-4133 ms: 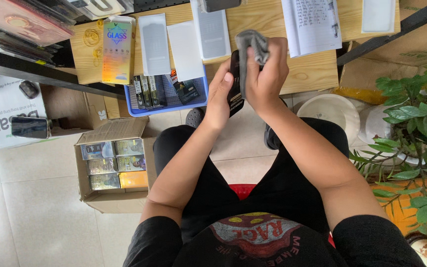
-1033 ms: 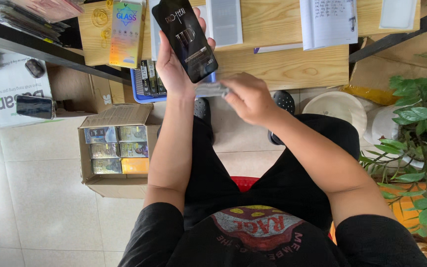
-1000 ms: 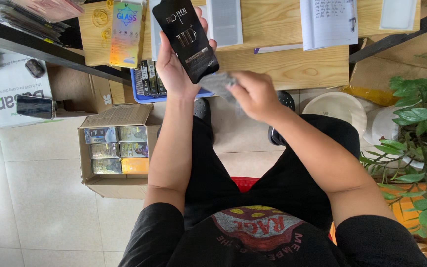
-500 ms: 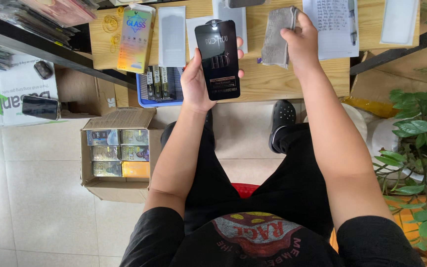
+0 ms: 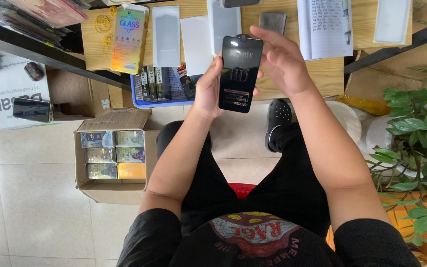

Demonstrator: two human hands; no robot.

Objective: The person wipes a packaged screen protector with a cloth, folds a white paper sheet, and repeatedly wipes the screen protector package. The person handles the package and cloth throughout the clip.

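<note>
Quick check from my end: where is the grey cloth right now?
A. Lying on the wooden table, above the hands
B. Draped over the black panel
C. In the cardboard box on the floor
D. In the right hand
A: the grey cloth lies flat on the wooden table, apart from both hands; the left hand holds the black panel and the right hand touches its top edge.

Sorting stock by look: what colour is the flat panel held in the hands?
Glossy black panel with pale printing, seen in the head view.
</note>
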